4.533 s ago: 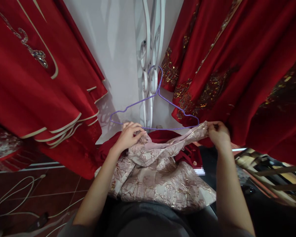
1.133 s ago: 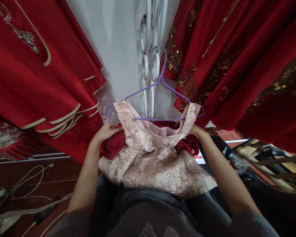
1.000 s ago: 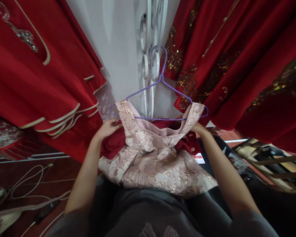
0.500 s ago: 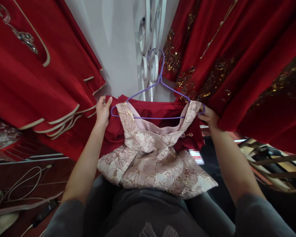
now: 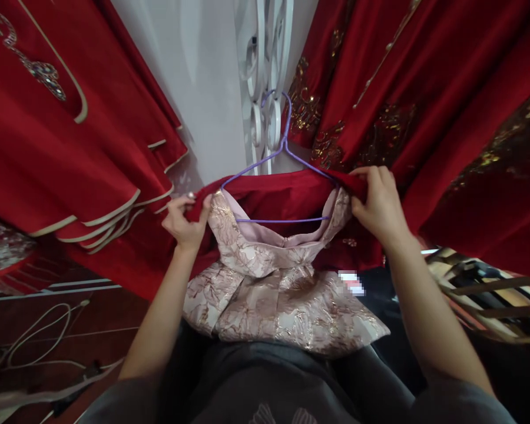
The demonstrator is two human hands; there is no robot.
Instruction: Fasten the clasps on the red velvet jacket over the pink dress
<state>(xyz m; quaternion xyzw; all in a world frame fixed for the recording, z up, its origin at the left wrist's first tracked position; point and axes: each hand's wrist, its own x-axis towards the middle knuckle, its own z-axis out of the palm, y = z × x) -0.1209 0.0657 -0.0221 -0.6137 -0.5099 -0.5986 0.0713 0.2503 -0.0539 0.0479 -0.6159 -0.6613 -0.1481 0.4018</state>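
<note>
A purple wire hanger (image 5: 287, 159) hooks on a white scrolled metal grille (image 5: 262, 88). A pink and gold brocade dress (image 5: 269, 282) hangs from it by its shoulder straps, its skirt lying on my lap. Behind it a dark red garment (image 5: 282, 197) is stretched across the hanger. My left hand (image 5: 185, 218) pinches the red cloth at the hanger's left end. My right hand (image 5: 377, 203) grips the red cloth over the hanger's right end.
Red embroidered gowns hang at the left (image 5: 48, 135) and at the right (image 5: 424, 106), close to both arms. White cables (image 5: 30, 335) lie on the dark red floor tiles. A wooden-slatted frame (image 5: 490, 294) sits low at the right.
The pink dress went onto the hanger. Both hands then lifted the red garment from behind it and pulled it up over the hanger's shoulders.
</note>
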